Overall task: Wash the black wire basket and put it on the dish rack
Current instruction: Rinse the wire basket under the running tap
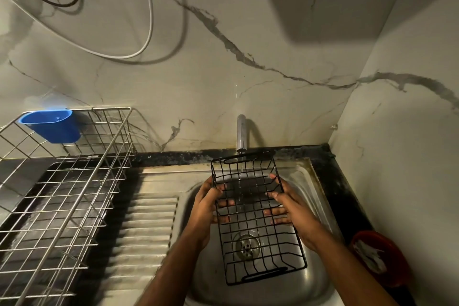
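Observation:
The black wire basket (pixel 258 238) is held over the steel sink (pixel 315 181), long side pointing away from me. My left hand (pixel 208 206) grips its left wall, thumb over the rim and fingers underneath. My right hand (pixel 289 206) holds the right wall the same way, fingers showing through the wires. A thin stream of water runs from the chrome tap (pixel 241 134) into the far half of the basket. The metal dish rack (pixel 57 196) stands to the left on the counter.
A blue plastic cup (pixel 53 125) hangs on the rack's far rim. The ribbed drainboard (pixel 146 226) lies between rack and sink. A red bowl (pixel 382 258) with white contents sits on the dark counter at right. Cables hang on the marble wall.

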`<state>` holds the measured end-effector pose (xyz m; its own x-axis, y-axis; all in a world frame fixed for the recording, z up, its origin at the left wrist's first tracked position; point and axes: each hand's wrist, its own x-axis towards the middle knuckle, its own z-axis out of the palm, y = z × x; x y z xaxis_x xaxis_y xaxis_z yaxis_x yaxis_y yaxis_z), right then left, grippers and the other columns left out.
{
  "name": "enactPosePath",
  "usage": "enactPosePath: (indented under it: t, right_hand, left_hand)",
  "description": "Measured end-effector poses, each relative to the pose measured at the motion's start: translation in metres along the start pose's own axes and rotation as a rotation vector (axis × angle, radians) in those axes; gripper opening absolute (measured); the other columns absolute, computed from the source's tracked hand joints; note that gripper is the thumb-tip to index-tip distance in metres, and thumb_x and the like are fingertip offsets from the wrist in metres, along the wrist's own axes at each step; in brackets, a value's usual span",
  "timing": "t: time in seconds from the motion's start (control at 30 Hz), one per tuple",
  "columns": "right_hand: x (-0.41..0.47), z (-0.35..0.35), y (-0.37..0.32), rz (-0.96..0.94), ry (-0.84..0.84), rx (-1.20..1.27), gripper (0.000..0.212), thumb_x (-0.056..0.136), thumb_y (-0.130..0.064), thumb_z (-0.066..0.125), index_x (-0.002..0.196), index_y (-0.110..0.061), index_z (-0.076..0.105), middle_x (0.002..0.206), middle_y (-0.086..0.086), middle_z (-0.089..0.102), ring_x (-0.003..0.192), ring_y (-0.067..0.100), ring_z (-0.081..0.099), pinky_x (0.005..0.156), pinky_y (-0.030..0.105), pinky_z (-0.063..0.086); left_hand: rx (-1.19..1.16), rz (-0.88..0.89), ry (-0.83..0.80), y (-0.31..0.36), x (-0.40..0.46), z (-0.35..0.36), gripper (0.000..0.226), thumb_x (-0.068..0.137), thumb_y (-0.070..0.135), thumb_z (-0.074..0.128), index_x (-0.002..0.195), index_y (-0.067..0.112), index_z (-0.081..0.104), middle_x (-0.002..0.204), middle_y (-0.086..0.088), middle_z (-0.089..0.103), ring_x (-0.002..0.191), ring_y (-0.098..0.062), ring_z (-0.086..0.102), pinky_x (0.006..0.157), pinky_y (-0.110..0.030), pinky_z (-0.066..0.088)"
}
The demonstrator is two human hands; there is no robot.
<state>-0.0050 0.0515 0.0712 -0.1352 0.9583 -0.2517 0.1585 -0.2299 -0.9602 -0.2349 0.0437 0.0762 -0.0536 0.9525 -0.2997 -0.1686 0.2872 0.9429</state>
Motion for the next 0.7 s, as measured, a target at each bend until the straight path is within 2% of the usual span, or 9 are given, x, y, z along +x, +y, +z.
enactPosePath:
  t: [0.1, 0.17, 0.23, 0.37, 0.47, 0.6, 0.7]
  right_hand:
    - [0.003, 0.0, -0.002, 0.001, -0.001, -0.006, 0.047, 0.105, -0.029, 0.044, 0.14, -0.059, 0.039, 0.146, 0.001, 0.049, 0.096, 0.019, 0.073, 0.082, 0.036, 0.059]
    - [0.003, 0.001, -0.002, 0.003, -0.009, -0.012, 0.047, 0.105, -0.03, 0.044, 0.142, -0.058, 0.038, 0.147, 0.002, 0.047, 0.097, 0.02, 0.072, 0.083, 0.036, 0.06]
    - [0.003, 0.003, -0.003, 0.002, -0.02, -0.01, 0.047, 0.105, -0.029, 0.043, 0.143, -0.056, 0.038, 0.149, 0.002, 0.045, 0.097, 0.019, 0.072, 0.083, 0.036, 0.06]
    - [0.0, 0.007, -0.004, -0.001, -0.038, -0.008, 0.047, 0.106, -0.028, 0.042, 0.141, -0.06, 0.038, 0.151, 0.001, 0.044, 0.097, 0.018, 0.072, 0.082, 0.033, 0.059]
    - [-0.002, 0.01, -0.005, 0.003, -0.048, -0.018, 0.049, 0.106, -0.027, 0.042, 0.143, -0.059, 0.036, 0.152, 0.001, 0.042, 0.097, 0.018, 0.072, 0.08, 0.031, 0.059]
    - [-0.007, 0.011, -0.006, -0.001, -0.054, -0.023, 0.05, 0.106, -0.027, 0.042, 0.145, -0.056, 0.034, 0.154, 0.0, 0.04, 0.096, 0.016, 0.072, 0.081, 0.031, 0.059]
    - [-0.01, 0.011, -0.005, -0.004, -0.054, -0.022, 0.05, 0.106, -0.027, 0.042, 0.146, -0.056, 0.033, 0.155, 0.001, 0.039, 0.097, 0.016, 0.072, 0.082, 0.032, 0.059]
  left_hand:
    - [-0.02, -0.002, 0.01, 0.002, 0.001, 0.0, 0.038, 0.088, 0.041, 0.057, 0.126, 0.04, 0.061, 0.12, -0.001, 0.075, 0.111, -0.039, 0.07, 0.088, -0.064, 0.054]
    - [-0.033, 0.0, 0.029, 0.003, 0.002, -0.001, 0.026, 0.099, 0.034, 0.054, 0.122, 0.042, 0.061, 0.119, -0.001, 0.075, 0.111, -0.04, 0.07, 0.086, -0.062, 0.054]
    - [-0.042, -0.01, 0.047, 0.002, 0.001, -0.003, 0.025, 0.105, 0.027, 0.048, 0.121, 0.042, 0.061, 0.118, -0.001, 0.076, 0.111, -0.04, 0.07, 0.086, -0.061, 0.054]
    - [-0.047, -0.017, 0.061, 0.004, -0.003, -0.006, 0.023, 0.104, 0.028, 0.05, 0.117, 0.043, 0.062, 0.114, 0.002, 0.077, 0.109, -0.039, 0.071, 0.087, -0.062, 0.054]
    - [-0.038, -0.004, 0.066, 0.003, -0.005, -0.009, 0.022, 0.102, 0.031, 0.053, 0.115, 0.045, 0.064, 0.113, 0.004, 0.077, 0.105, -0.037, 0.072, 0.08, -0.054, 0.055]
    - [-0.034, 0.014, 0.056, 0.003, -0.01, -0.011, 0.027, 0.096, 0.04, 0.055, 0.122, 0.044, 0.061, 0.115, 0.005, 0.076, 0.104, -0.035, 0.074, 0.071, -0.046, 0.058]
    - [-0.033, 0.016, 0.056, 0.005, -0.012, -0.01, 0.021, 0.101, 0.037, 0.055, 0.119, 0.045, 0.062, 0.116, 0.005, 0.076, 0.103, -0.033, 0.074, 0.073, -0.048, 0.058]
